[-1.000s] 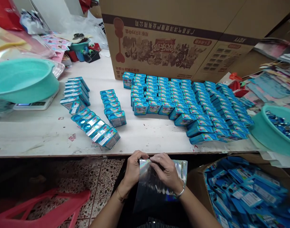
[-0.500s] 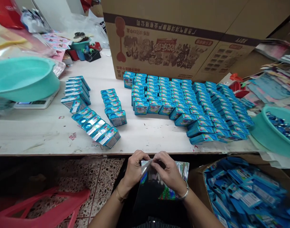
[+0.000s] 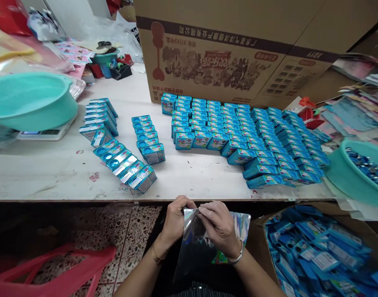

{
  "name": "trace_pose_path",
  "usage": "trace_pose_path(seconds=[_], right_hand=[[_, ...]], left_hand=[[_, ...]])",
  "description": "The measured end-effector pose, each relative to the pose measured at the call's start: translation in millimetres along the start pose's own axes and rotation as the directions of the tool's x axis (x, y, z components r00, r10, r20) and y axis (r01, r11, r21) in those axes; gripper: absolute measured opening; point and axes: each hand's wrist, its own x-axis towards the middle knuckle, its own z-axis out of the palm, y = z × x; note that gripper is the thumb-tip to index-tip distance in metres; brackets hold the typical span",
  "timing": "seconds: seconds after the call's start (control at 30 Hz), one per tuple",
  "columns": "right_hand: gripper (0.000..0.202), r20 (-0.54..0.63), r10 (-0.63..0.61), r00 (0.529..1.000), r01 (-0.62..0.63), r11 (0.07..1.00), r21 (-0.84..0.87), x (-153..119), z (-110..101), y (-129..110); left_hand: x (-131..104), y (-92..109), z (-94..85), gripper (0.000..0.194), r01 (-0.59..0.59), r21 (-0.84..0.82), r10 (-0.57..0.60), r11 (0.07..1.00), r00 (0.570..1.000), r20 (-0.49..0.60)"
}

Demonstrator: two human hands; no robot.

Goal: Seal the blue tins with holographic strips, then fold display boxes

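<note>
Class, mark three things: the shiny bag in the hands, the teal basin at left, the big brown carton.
Shiny bag [image 3: 193, 243]: head view, left part of its visible face.
Left teal basin [image 3: 43, 115]: head view, outer wall.
Brown carton [image 3: 235, 47]: head view, printed side.

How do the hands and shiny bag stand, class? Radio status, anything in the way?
Left hand and right hand pinching shiny bag at top edge. Blue packs on table beyond. No obstruction seen.

A packing workshop (or much like one): rows of blue boxes [image 3: 202, 139], printed carton [image 3: 232, 39], scale [image 3: 54, 134].
</note>
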Motion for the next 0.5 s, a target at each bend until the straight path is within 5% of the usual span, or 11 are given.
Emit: trace_pose_path(seconds=[0.37, 0.5], right_hand=[[0.021, 0.009, -0.063, 0.998, 0.063, 0.996, -0.058, 2.7, 1.0, -2.4], [0.025, 0.054, -0.113, 0.992, 0.115, 0.993, -0.022, -6.9, -17.7, -9.6]], left_hand=[[0.1, -4.2, 1.6, 0.007, 0.033, -0.045, -0.034, 0.998, 0.999, -0.035], [3.2, -11.1, 0.1, 0.010, 0.108, -0.091, -0.117, 0.990, 0.989, -0.094]])
